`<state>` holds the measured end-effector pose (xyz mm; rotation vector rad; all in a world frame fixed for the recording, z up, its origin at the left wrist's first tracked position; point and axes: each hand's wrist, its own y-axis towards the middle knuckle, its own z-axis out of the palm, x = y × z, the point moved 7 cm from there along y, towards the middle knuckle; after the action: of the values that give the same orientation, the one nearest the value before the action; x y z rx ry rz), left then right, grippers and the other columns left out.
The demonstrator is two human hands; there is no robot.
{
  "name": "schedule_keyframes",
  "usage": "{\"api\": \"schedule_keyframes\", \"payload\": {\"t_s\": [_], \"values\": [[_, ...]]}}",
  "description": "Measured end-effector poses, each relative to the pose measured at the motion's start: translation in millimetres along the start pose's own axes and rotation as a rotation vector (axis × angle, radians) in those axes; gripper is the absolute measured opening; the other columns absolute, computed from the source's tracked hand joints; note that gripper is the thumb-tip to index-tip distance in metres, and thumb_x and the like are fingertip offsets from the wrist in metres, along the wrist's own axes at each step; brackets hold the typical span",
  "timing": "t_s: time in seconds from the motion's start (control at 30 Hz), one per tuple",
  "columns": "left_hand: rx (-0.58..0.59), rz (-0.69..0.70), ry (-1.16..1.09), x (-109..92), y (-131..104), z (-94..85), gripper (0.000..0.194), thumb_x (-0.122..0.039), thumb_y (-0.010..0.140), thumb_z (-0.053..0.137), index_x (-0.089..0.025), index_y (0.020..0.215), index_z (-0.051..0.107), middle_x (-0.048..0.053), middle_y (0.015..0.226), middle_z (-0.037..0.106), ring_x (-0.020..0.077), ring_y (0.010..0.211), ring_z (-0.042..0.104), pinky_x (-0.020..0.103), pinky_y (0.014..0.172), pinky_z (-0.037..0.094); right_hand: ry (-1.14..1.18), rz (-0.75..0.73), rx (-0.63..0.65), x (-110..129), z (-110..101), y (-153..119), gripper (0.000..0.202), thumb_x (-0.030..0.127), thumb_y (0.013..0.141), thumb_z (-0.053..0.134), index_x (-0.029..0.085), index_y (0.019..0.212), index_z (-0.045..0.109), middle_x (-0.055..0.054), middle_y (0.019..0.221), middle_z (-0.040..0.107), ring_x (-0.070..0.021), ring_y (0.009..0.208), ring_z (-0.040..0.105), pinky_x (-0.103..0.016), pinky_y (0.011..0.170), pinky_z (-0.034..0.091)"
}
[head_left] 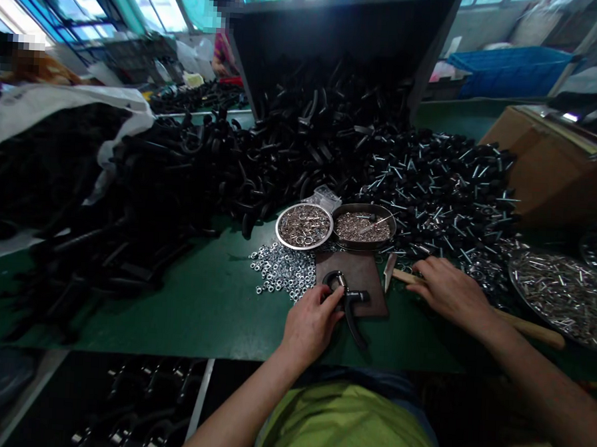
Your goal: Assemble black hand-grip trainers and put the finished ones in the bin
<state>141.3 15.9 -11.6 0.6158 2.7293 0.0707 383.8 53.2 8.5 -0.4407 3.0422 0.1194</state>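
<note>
My left hand (pixel 313 321) is closed on a black hand grip strengthener (pixel 357 330), fingertips at its metal coil spring. The strengthener lies on a square brown plate (pixel 377 304), its curved handle reaching past the plate's near edge. To the right, my right hand (pixel 448 291) has its fingers around the wooden handle of a hammer (pixel 536 328). The hammer's metal head (pixel 388 273) is beside the plate's right edge, and part of the handle is hidden under my hand and forearm. Small silver nuts (pixel 281 269) lie loose to the left of the plate.
Behind the plate stand a round dish (pixel 278 226) and an oval tin (pixel 362 245) of small metal parts. Black handles (pixel 302 150) spill from a large tipped bin (pixel 339 25). Knobs with bolts (pixel 445 191) are heaped right, near a cardboard box (pixel 536 162) and a pin-filled tray (pixel 569 298).
</note>
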Motion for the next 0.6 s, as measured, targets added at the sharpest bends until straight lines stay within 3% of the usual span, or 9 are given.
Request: {"api": "schedule_keyframes", "payload": {"t_s": [0.13, 0.23, 0.37, 0.47, 0.53, 0.6], "values": [[0.05, 0.012, 0.126, -6.8, -7.8, 1.2, 0.049, -0.016, 0.087, 0.044, -0.031, 0.133, 0.041, 0.008, 0.122, 0.049, 0.0209, 0.099, 0.052, 0.03, 0.076, 0.049, -0.102, 0.044, 0.062, -28.1, 24.4, -21.6, 0.02, 0.039, 0.084, 0.05, 0.02, 0.079, 0.053, -0.007, 0.082, 0.058, -0.0228, 0.079, 0.053, -0.032, 0.064, 0.035], [0.115, 0.027, 0.19, -9.4, -7.9, 5.1, 0.058, -0.009, 0.083, 0.042, -0.029, 0.138, 0.035, 0.009, 0.12, 0.049, 0.0216, 0.097, 0.052, 0.028, 0.068, 0.05, -0.143, 0.085, 0.025, -25.9, 20.2, -21.9, 0.02, 0.035, 0.088, 0.045, 0.019, 0.08, 0.054, -0.009, 0.08, 0.061, -0.024, 0.079, 0.056, -0.033, 0.063, 0.036], [0.16, -0.007, 0.206, -6.2, -7.9, 10.5, 0.06, -0.01, 0.083, 0.042, -0.03, 0.139, 0.032, 0.01, 0.11, 0.05, 0.0221, 0.095, 0.052, 0.025, 0.06, 0.05, 0.012, 0.102, -0.011, -0.4, -17.0, -16.0, 0.027, 0.036, 0.091, 0.036, 0.021, 0.098, 0.058, -0.008, 0.089, 0.067, -0.0237, 0.074, 0.062, -0.033, 0.058, 0.04], [0.157, -0.019, 0.194, -4.6, -8.3, 12.0, 0.06, -0.011, 0.084, 0.043, -0.032, 0.139, 0.033, 0.009, 0.106, 0.05, 0.022, 0.093, 0.053, 0.025, 0.061, 0.05, 0.344, 0.063, -0.079, 30.3, -44.0, -10.1, 0.036, 0.035, 0.094, 0.028, 0.026, 0.122, 0.049, -0.005, 0.111, 0.066, -0.0212, 0.091, 0.065, -0.032, 0.069, 0.047], [0.149, -0.02, 0.18, -4.8, -8.5, 11.7, 0.059, -0.011, 0.083, 0.043, -0.032, 0.138, 0.034, 0.009, 0.107, 0.05, 0.0218, 0.093, 0.053, 0.025, 0.062, 0.05, 0.51, 0.042, -0.125, 48.5, -46.7, -5.7, 0.038, 0.031, 0.095, 0.027, 0.025, 0.128, 0.044, -0.005, 0.119, 0.063, -0.0197, 0.102, 0.062, -0.031, 0.08, 0.048], [0.143, -0.023, 0.169, -5.5, -8.7, 11.0, 0.059, -0.01, 0.083, 0.044, -0.031, 0.138, 0.035, 0.009, 0.107, 0.049, 0.0214, 0.094, 0.052, 0.025, 0.063, 0.05, 0.543, 0.024, -0.074, 62.9, -32.6, -0.4, 0.038, 0.029, 0.093, 0.03, 0.025, 0.127, 0.047, -0.006, 0.119, 0.063, -0.0209, 0.102, 0.062, -0.033, 0.083, 0.049]]}}
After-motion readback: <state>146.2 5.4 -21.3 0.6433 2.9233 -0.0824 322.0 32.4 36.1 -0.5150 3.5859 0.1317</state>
